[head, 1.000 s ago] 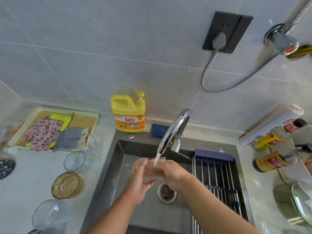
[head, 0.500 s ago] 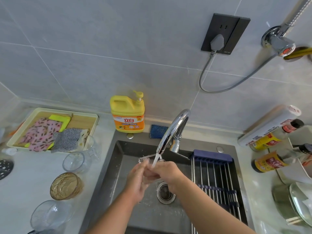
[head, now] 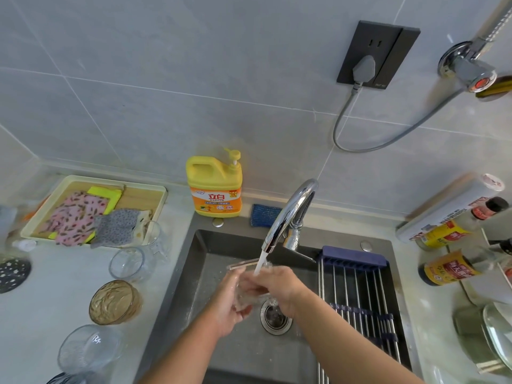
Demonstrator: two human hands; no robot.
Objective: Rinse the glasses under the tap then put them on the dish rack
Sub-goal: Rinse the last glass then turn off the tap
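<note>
A clear drinking glass (head: 250,296) is tilted on its side in the middle of the dark grey sink (head: 213,246), with its rim towards 11 o'clock. It sits right under the thin stream of water (head: 260,263) from the curved chrome tap (head: 289,212) at 12 o'clock. The left hand (head: 228,300) curls round the glass from 9 o'clock, and the right hand (head: 279,286) wraps over it from 3 o'clock, so both hands grip it. The round steel drain (head: 275,317) lies just below the hands at 5 o'clock. At 3 o'clock a roll-up dish rack of steel rods with dark blue ends (head: 357,289) spans the right side of the sink. On the pale counter at 9 o'clock stand a clear tumbler (head: 128,263), an amber textured glass (head: 115,302) and, towards 8 o'clock, another clear ribbed glass (head: 88,347). A yellow pump bottle of dish soap (head: 213,187) stands against the wall at 11 o'clock, with a blue sponge (head: 264,214) beside it.
</note>
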